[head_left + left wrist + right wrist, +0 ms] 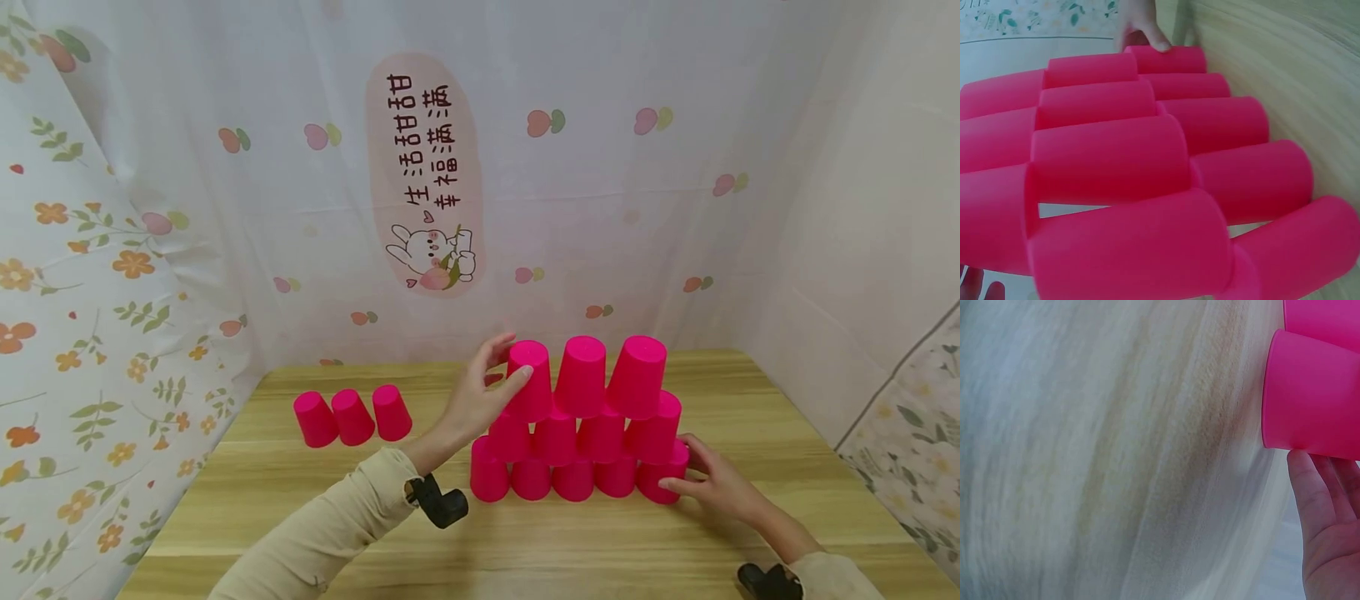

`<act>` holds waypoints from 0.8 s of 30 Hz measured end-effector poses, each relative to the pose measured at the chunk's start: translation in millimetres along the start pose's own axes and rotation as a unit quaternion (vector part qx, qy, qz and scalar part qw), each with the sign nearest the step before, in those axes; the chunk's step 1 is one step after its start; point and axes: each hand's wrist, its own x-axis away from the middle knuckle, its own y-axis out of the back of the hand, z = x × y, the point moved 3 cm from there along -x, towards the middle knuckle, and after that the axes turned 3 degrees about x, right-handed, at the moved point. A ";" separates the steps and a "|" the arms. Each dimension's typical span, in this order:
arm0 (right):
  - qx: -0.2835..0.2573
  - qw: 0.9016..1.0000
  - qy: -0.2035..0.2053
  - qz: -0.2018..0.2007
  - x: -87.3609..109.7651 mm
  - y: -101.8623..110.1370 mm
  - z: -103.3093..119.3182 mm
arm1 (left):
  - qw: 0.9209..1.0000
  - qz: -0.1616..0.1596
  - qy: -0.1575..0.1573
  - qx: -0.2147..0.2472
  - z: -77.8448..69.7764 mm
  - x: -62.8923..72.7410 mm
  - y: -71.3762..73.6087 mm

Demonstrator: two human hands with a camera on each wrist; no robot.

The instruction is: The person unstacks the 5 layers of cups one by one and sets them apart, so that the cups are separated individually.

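Observation:
Upside-down pink cups stand stacked in three rows, each upper cup bridging two below. At the left end of the top row, my left hand (483, 387) holds a pink cup (531, 400), thumb across its front and fingers at its far side. That cup (994, 215) rests on the row beneath; fingertips (972, 284) show beside it in the left wrist view. My right hand (716, 483) grips the bottom row's right-end cup (660, 482), thumb in front and fingers behind. In the right wrist view, fingers (1313, 487) touch the side of this cup (1310, 394).
Three more upside-down pink cups (352, 419) stand side by side at the left of the wooden table (255, 492). A printed cloth (600, 192) hangs behind the table, and floral cloth (82, 333) hangs at the left.

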 end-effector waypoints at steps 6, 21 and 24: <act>0.002 1.000 -0.005 0.001 -0.5 -0.1 -1.0 | 1.000 0.020 0.013 -0.014 -0.8 7.7 -3.6; 0.003 1.000 0.013 -0.004 0.8 0.4 1.3 | 1.000 0.014 -0.006 -0.022 32.2 0.1 -2.8; 0.006 1.000 0.012 -0.004 0.5 0.0 1.5 | 0.999 -0.003 -0.031 -0.022 31.4 -2.9 4.1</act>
